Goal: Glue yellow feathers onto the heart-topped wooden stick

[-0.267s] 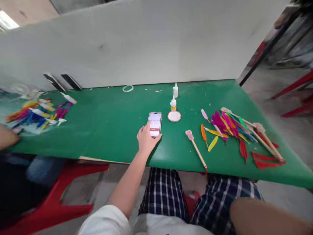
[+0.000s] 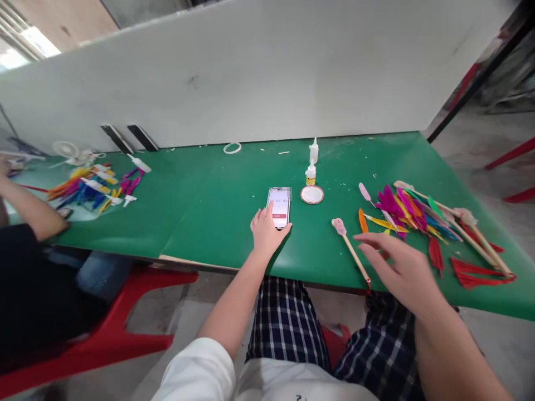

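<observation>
My left hand (image 2: 266,232) rests on the green table (image 2: 200,211), its fingertips on the lower edge of a white phone (image 2: 280,206) with a lit screen. My right hand (image 2: 397,267) hovers open, fingers spread, above the table's front edge, close to a wooden stick with a pink tip (image 2: 351,250). A pile of coloured feathers (image 2: 401,214) lies just beyond that hand. Two small glue bottles (image 2: 311,164) and a round lid (image 2: 312,194) stand behind the phone.
Wooden sticks and red feathers (image 2: 476,250) lie at the right edge. Another person's arm (image 2: 29,209) reaches over more feathers (image 2: 90,186) at the far left, beside a red chair (image 2: 108,328). A white partition (image 2: 259,78) backs the table.
My right hand has risen into view over the table's front edge. The view has shifted slightly. My left hand stays at the phone.
</observation>
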The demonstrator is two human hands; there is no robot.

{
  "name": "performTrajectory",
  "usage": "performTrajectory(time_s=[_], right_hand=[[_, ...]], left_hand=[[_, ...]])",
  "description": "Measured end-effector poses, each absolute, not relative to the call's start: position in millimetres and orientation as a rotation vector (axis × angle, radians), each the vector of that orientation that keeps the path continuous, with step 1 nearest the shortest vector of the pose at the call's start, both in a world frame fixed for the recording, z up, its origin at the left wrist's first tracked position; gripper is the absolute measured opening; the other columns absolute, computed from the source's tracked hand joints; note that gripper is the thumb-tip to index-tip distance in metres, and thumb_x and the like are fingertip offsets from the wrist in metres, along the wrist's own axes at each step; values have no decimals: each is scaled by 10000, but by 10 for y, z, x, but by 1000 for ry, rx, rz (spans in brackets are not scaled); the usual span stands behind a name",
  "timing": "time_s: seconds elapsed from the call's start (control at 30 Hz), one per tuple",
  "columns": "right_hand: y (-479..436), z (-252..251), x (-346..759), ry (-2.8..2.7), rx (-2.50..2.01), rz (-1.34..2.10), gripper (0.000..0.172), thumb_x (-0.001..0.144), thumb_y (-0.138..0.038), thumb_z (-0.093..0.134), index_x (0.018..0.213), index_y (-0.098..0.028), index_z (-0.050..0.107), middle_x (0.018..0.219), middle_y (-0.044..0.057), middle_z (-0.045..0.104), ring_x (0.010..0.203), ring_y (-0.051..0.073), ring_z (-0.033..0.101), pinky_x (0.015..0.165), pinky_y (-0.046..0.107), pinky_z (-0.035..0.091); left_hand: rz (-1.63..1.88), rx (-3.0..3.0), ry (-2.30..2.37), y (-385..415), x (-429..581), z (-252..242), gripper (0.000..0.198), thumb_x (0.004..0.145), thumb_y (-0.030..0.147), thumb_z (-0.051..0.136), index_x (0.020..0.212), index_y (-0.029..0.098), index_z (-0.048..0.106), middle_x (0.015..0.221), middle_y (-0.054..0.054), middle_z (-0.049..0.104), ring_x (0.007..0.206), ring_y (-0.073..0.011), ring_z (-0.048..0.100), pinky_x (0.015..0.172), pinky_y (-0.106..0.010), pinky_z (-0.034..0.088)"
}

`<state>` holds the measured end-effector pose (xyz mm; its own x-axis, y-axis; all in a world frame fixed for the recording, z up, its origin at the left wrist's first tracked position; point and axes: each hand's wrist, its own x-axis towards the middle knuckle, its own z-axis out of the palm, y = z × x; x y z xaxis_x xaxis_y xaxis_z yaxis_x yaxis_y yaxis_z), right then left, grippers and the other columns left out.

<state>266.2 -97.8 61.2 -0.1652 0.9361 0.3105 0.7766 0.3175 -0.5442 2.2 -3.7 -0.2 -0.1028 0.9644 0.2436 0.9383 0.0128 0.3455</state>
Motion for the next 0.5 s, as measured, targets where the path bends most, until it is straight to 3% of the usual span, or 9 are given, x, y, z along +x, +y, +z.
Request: performTrajectory(time_s=[0.1, 0.2, 0.3, 0.5], right_hand=[[-804, 415, 2638, -2046, -1828, 486, 297, 863, -480, 414, 880, -236, 582, 708, -16, 635, 586, 125, 584, 527, 239, 417], [-748, 277, 2626, -2030, -2131, 506, 359, 823, -580, 395, 832, -243, 519, 604, -26, 585, 562, 159, 571, 479, 245, 352], [-755, 239, 2579, -2052, -2314, 438, 370, 804, -606, 394, 789, -243, 464, 595, -16, 576, 572, 187, 570, 457, 242, 291], [-755, 249, 2497, -2135, -2356, 338, 292, 858, -481, 357, 713, -231, 400, 618, -14, 567, 525, 155, 510, 460, 239, 228]], left_hand=[[663, 2074, 2165, -36, 10, -17, 783, 709, 460, 611, 1362, 170, 290, 1300, -150, 467, 1246, -347, 358, 1002, -490, 294], [674, 2072, 2153, -29, 0, -23, 779, 719, 439, 602, 1369, 169, 269, 1311, -162, 451, 1250, -351, 353, 1000, -507, 289], [675, 2065, 2147, -21, 0, -21, 776, 723, 443, 599, 1369, 171, 267, 1312, -170, 446, 1252, -351, 351, 998, -516, 289], [685, 2059, 2148, -17, 17, -7, 771, 724, 467, 599, 1363, 183, 271, 1304, -168, 456, 1242, -349, 367, 994, -527, 291]])
